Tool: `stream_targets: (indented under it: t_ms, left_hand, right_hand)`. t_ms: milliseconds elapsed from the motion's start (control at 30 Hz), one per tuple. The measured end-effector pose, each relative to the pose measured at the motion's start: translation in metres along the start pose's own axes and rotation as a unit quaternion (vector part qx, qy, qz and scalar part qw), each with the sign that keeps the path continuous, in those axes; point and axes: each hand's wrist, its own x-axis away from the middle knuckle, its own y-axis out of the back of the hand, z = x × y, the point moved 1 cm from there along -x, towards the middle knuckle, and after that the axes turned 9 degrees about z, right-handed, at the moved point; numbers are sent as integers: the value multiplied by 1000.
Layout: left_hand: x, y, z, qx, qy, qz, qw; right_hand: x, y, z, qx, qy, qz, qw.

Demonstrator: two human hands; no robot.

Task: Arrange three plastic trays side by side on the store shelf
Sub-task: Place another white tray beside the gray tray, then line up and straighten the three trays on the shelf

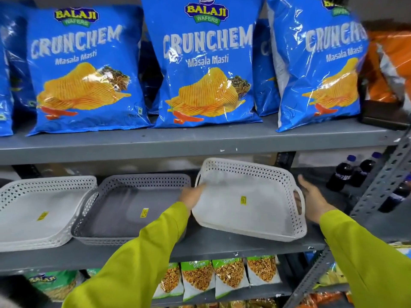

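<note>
Holding perforated white tray [249,203] between left hand [193,196], right hand [315,202]

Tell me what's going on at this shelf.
A person in yellow-green sleeves is placing a white perforated tray at the right end of the middle shelf. The left hand grips its left edge; the right hand rests against its right handle. It is tilted, far edge raised. A grey tray and a second white tray lie flat to its left.
</note>
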Motion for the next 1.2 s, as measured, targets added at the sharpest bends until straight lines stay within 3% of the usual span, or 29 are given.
stream_targets:
  t_ms: [133,233,300,400,433,467,533,600,667,833,1033,1200]
  left_hand:
    - [27,-6,-5,-245,2,6,970]
    - [36,-2,-13,-394,-32,-48,917]
    - [40,10,-16,-437,-100,-89,890]
    - [43,50,-13,-369,-174,-122,905]
    - [42,69,-9,-328,-185,-119,919]
    - [44,89,-3,-295,-185,-98,932]
    - [52,126,13,-309,-140,-4,941]
    - [70,153,28,-399,-82,108,907]
    - [85,166,42,-447,-73,184,873]
    - [75,156,61,-547,-123,180,808]
    - [71,156,72,-557,-174,158,797]
    - [69,157,76,-517,-186,173,817]
  right_hand:
    - [-4,1,-11,111,-41,-42,992]
    - [-27,11,-23,241,-42,-95,965]
    - [-20,-2,-21,323,-10,-144,935]
    - [-6,-34,-17,488,82,-226,839]
    - [0,-51,-16,515,126,-223,818]
    - [7,-73,-17,519,148,-192,820]
    - [25,-124,-26,495,129,-81,855]
    - [43,-177,-44,482,61,30,873]
    - [51,-219,-66,513,28,86,853]
    - [50,-263,-106,624,61,93,774]
    - [47,-260,-113,731,131,70,666]
    - [47,-255,-112,752,148,62,640]
